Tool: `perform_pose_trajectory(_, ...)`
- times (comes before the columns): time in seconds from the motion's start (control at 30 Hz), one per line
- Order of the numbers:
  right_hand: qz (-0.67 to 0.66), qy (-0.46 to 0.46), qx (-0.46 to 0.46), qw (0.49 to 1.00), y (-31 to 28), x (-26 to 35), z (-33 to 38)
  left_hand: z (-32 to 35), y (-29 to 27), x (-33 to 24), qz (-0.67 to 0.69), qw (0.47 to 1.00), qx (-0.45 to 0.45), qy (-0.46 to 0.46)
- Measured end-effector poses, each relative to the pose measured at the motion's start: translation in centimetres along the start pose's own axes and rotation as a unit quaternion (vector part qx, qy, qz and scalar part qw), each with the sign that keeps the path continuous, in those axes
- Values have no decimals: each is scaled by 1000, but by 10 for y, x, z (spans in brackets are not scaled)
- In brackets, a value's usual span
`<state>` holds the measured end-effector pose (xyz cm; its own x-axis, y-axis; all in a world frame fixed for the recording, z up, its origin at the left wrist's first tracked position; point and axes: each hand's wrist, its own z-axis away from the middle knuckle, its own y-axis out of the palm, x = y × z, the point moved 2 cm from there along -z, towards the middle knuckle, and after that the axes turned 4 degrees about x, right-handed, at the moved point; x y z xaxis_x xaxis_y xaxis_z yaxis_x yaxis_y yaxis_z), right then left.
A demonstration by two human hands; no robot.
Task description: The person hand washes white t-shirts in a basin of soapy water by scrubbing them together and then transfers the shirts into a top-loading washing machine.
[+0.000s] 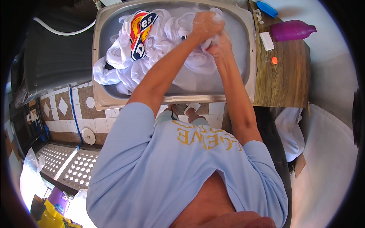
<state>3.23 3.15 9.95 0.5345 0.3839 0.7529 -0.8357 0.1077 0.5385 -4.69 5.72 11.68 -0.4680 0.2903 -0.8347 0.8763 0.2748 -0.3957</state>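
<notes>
A steel sink (99, 64) holds a heap of wet white cloth (125, 64) with a red, yellow and blue printed patch. Both my hands are deep in the sink at its far right. My left hand (205, 24) is closed over a bunched part of the white cloth. My right hand (219, 45) sits just below it, also gripping that bunch, and the two hands press together. My forearms cross over the front rim of the sink.
A wooden counter (281, 83) to the right carries a purple bottle (291, 30), a white soap bar (267, 40), a blue lid (266, 8) and a small orange cap (274, 60). Tiled floor (64, 106), a white hose (64, 32) and perforated trays (64, 163) lie left.
</notes>
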Motion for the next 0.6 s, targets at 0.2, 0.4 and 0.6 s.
perform_pose_trajectory(0.2, -93, -92, 174, 976, -72, -5, -39, 21, 9, -51, 90, 994, 48, 30)
perform_pose_trajectory(0.4, -50, 55, 142, 987, -3, 103, 57, -39, -12, 15, 28, 989, -20, 146)
perform_pose_trajectory(0.6, 175, 101, 164, 966, -51, 92, 38, 21, -41, -27, -206, 972, -67, 94)
